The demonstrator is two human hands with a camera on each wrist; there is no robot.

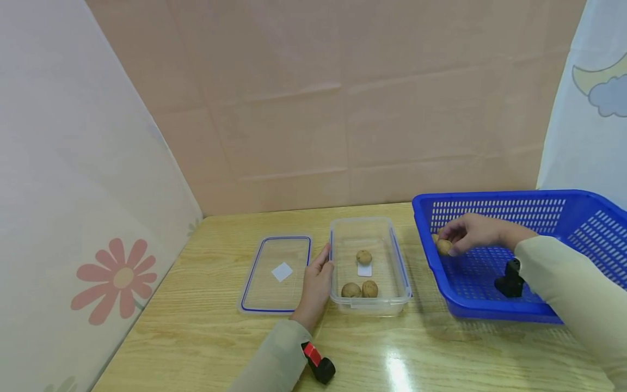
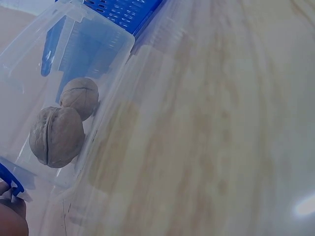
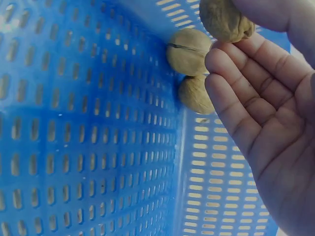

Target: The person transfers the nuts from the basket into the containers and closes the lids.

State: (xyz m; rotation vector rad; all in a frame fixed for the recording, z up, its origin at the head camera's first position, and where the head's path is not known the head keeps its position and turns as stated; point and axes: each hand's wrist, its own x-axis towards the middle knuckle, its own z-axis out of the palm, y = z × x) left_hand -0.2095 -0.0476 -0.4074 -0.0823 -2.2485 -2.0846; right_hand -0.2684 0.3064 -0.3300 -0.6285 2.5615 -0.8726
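My right hand (image 1: pixel 472 231) reaches into the blue plastic basket (image 1: pixel 499 198) and pinches a walnut (image 3: pixel 224 19) between thumb and fingers. Just past its fingertips, two more walnuts (image 3: pixel 189 51) sit against the basket's wall. A clear lidless food container (image 1: pixel 343 228) stands left of the basket. Inside it are three walnuts: two side by side at the near end, including one walnut (image 1: pixel 351 290), and a single walnut (image 1: pixel 364 257) farther back by a white label. My left hand (image 1: pixel 317 283) rests along the container's left side with fairly straight fingers; the wrist view shows only its fingertips.
Left of the container, its clear lid (image 1: pixel 264 288) with a blue seal and a white label lies flat on the wooden table (image 1: pixel 196 337). Cloth backdrops rise behind the table and at both sides. A black wrist camera (image 1: pixel 510 280) shows below the right sleeve.
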